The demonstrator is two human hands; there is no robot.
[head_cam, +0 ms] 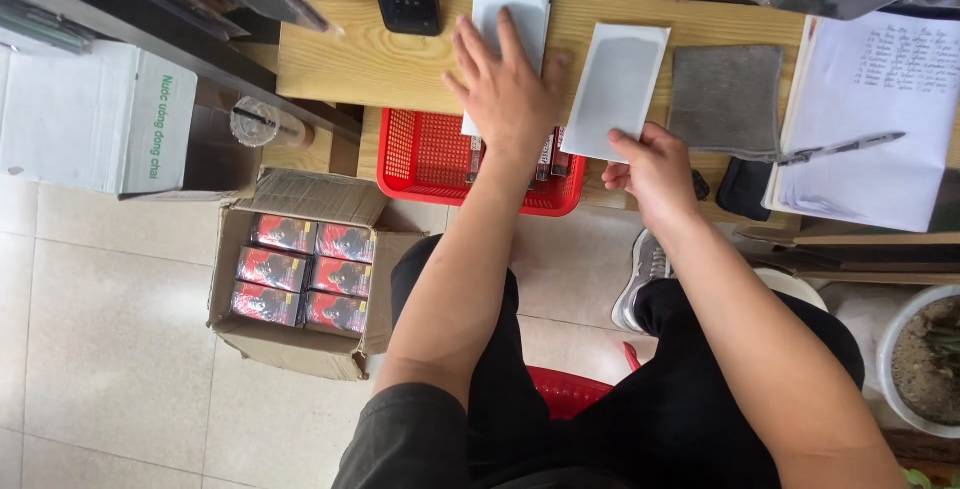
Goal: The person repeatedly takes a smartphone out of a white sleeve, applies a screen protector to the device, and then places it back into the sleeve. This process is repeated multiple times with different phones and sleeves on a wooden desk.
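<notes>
The left hand (505, 84) is lying flat and open on a white paper packet (512, 24) above the red plastic basket (425, 154) to keep it still, while the right hand (655, 174) is pinching a flat white sleeve (615, 89) beside it.

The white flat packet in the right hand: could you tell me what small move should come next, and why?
Probably lowering the white flat packet onto the wooden desk. The right hand pinches only its lower corner and most of it already lies over the desk, while the left hand rests flat on the other white packet beside it.
</notes>
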